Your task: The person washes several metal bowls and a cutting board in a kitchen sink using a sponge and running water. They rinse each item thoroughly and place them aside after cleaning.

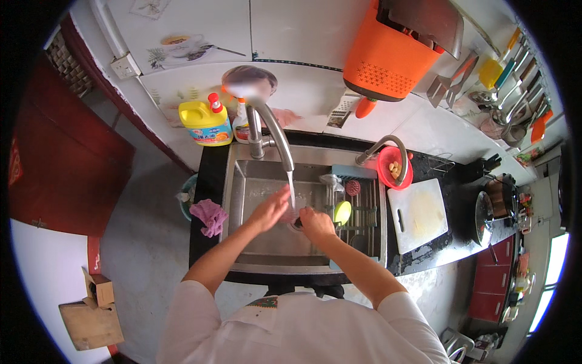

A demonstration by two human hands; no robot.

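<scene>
A stream of water runs from the tall metal faucet into the stainless steel sink. My left hand is at the stream's left side, fingers extended, with nothing seen in its grip. Just right of the water, my right hand is curled with its back towards me. Whether its fingers hold something cannot be told. Between my hands there is a blurred pinkish patch under the water, and a dark spot shows beside my right fingers. A roll-up drying rack spans the sink's right part, bearing a yellow-green oval item.
A purple cloth lies on the left counter near a yellow detergent jug. At right are a red bowl with pale pieces, a second curved spout and a white cutting board. An orange holder hangs above.
</scene>
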